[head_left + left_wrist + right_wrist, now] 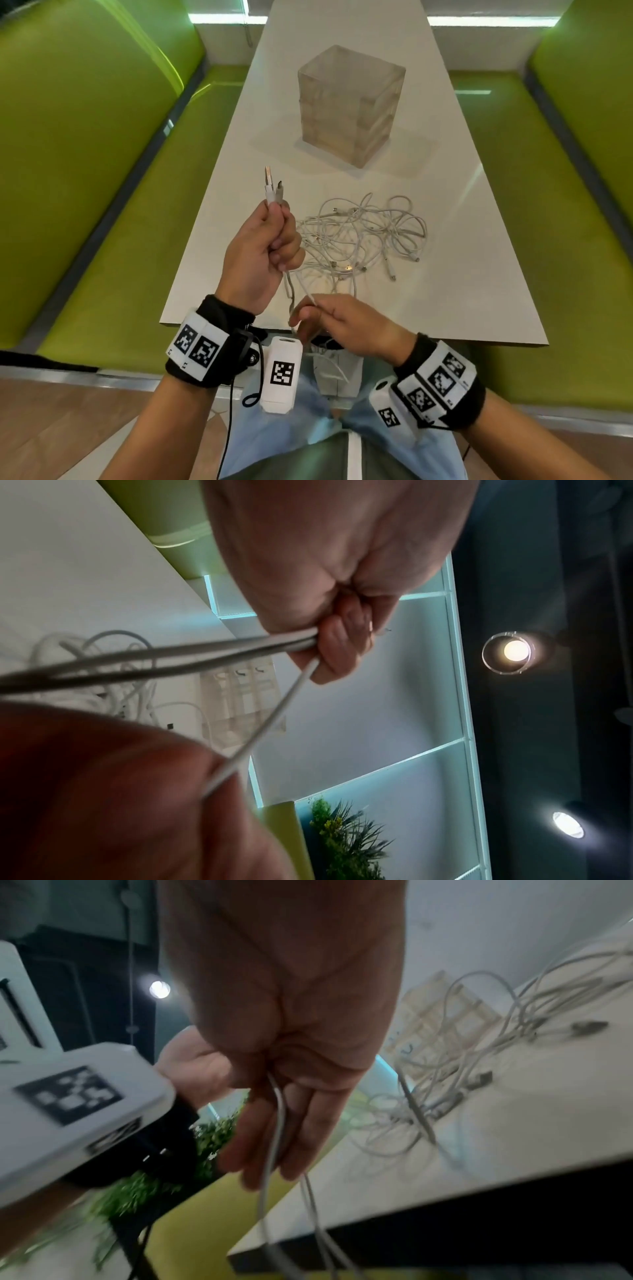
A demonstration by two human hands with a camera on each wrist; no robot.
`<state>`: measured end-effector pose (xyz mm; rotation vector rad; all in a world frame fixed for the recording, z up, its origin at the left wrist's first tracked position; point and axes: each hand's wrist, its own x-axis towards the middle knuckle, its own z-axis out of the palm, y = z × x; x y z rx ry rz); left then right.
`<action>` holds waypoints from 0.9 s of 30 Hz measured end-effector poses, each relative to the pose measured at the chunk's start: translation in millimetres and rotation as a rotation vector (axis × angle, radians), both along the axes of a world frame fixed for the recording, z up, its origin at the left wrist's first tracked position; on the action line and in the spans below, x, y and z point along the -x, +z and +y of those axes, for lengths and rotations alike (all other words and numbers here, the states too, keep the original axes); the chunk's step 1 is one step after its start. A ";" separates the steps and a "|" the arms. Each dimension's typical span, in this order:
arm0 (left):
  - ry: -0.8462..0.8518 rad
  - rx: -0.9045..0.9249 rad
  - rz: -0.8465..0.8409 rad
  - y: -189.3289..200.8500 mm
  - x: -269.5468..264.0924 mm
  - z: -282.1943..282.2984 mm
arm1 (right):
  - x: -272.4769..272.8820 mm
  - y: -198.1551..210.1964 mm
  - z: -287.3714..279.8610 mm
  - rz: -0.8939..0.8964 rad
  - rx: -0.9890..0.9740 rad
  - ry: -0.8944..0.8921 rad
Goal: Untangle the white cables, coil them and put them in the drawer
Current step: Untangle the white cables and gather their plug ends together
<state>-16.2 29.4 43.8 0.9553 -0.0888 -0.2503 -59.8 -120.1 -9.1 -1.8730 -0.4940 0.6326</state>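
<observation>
A: Where are your hands working?

B: Over the near edge of the white table [445, 240]. Your left hand [262, 246] is gripping a thin white cable [274, 192], plugs pointing up and far.

A: And your right hand [346, 323]?

B: It is pinching that cable lower down, pulling it straight. The tangled pile [363, 233] is lying just right, with the drawer box [346, 106] standing farther back.

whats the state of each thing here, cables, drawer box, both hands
held cable: pulled free of the pile, both plug ends together above the left fist, its length taut between the hands
left hand: fist gripping the cable near its plugs
right hand: pinching the cable at the table's near edge
cable pile: tangled, loose on the table
drawer box: upright, drawers closed, apart from the pile
</observation>
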 end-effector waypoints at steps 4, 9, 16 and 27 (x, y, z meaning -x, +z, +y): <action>0.040 0.012 0.021 -4.3 1.1 -3.8 | 3.6 -5.8 0.7 -0.240 0.169 -0.257; 0.064 0.013 0.065 -7.9 7.3 -15.9 | -7.2 3.2 6.2 -0.207 -0.148 -0.197; 0.154 -0.352 -0.082 -19.4 4.3 -9.2 | 4.4 -3.7 11.5 -0.126 -0.069 -0.204; 0.184 -0.426 -0.147 -18.6 -0.4 -6.1 | 3.2 -4.1 10.9 -0.119 -0.016 -0.174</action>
